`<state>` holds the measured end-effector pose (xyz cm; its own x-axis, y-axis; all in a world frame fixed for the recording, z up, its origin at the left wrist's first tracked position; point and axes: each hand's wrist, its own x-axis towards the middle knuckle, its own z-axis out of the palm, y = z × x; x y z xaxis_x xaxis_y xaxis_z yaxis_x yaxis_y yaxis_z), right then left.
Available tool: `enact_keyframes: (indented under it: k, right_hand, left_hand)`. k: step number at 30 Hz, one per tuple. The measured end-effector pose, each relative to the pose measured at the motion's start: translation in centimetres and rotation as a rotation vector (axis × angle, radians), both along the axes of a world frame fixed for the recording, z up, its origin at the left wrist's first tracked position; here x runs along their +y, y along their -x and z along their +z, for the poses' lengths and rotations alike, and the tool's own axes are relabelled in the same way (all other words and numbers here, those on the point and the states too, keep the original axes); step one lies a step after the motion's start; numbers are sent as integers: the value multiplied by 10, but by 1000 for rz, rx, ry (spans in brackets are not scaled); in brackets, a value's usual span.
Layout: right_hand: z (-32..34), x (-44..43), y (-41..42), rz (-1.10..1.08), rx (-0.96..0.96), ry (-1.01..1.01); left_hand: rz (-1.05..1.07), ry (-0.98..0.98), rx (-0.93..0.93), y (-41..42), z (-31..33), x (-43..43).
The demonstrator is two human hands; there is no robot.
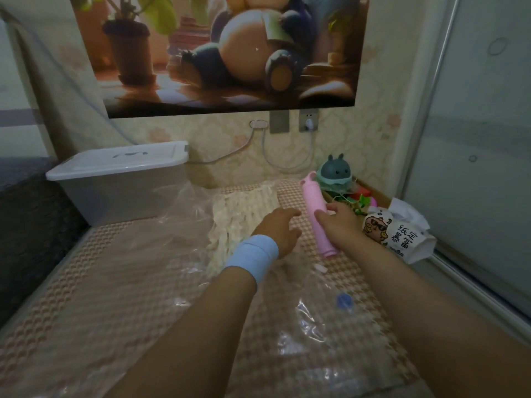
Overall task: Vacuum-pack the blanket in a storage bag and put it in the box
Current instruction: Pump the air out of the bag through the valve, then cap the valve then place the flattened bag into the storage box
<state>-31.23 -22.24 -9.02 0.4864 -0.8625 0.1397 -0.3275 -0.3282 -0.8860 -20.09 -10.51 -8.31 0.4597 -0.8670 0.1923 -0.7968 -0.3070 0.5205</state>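
**Head view: pink pump gripped in the right hand, blanket lying in the bag on the bed**

Head camera looks down along two bare forearms over a bed (86, 282) covered with a checked mat. The right hand (340, 226) grips a pink pump (314, 208) round its middle, fingers and thumb curled about the tube. The pump slants, with its eared end toward the wall and its other end toward the camera. The left hand (280, 229), with a light blue wristband (253, 258) on the wrist, holds nothing. Its fingers are loosely spread over the right edge of the cream blanket (241, 214), just beside the pump; whether they touch the fabric I cannot tell.

The blanket lies crumpled near the middle of the bed, and the clear storage bag (184, 202) seems to enclose it, its plastic spreading left and toward the camera. A blue valve (344, 300) sits on the bag's near right part, between the forearms. The box (120, 196), pale and translucent, stands at the far left of the bed against the wall with its lid (120, 162) on, apart from the blanket.

To the right lie a printed tissue pack (399, 234) and a green toy (336, 170). A poster (224, 53) hangs on the wall.
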Motion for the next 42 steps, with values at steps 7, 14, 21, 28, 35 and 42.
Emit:
enact_keyframes:
  k: [7, 14, 21, 28, 35, 42]
  right_hand:
    - [-49, -30, -16, 72, 286, 66]
    - [-53, -30, -16, 202, 433, 54]
    - [-40, -15, 42, 231, 569, 100]
    - [-38, 2, 75, 333, 560, 74]
    - [-47, -10, 70, 376, 512, 147]
    - [-37, -16, 93, 351, 595, 234]
  left_hand:
    - [67, -457, -296, -15, -50, -23]
    - [36, -450, -307, -21, -48, -19]
    - [16, -282, -345, 2, -37, 7]
    - [-165, -339, -403, 55, -39, 4]
    - [-219, -422, -358, 55, -58, -25]
    - [-186, -286, -364, 56, -52, -11]
